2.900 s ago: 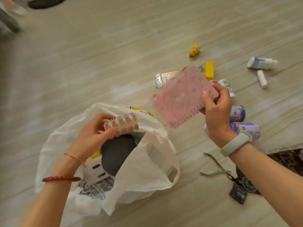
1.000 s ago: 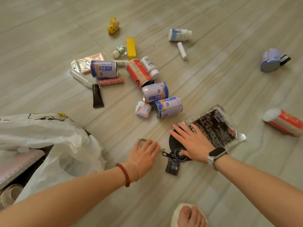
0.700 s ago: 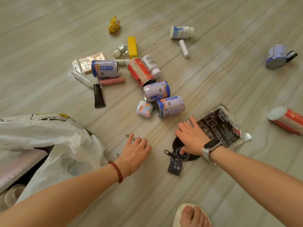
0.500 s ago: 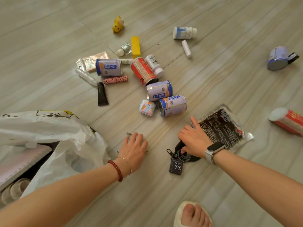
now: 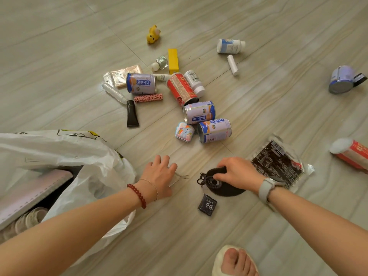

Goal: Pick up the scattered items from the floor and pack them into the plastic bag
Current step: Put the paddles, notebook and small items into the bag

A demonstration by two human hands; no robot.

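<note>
The white plastic bag [image 5: 65,154] lies open at the left, with a pink notebook [image 5: 29,193] and a pale hair clip [image 5: 29,219] inside. My left hand [image 5: 159,176] is palm down on the floor just right of the bag, its fingers curled over a thin metal piece [image 5: 180,177] that pokes out beside the thumb. My right hand [image 5: 239,172] pinches the raised far edge of a round black pad [image 5: 229,191]. A black corded ornament [image 5: 205,181] and a small black tag [image 5: 207,204] lie against the pad.
Scattered beyond the hands are blue-and-white cans [image 5: 214,130], a red can [image 5: 182,89], a small tin [image 5: 184,131], a black tube [image 5: 132,114] and white bottles [image 5: 230,45]. A dark foil packet [image 5: 278,166] lies right of my right hand. My foot [image 5: 237,261] is at the bottom.
The notebook and hair clip went from my hands into the bag. Both hands came down to the floor. The left curled over the metal piece and the right lifted the black pad's edge.
</note>
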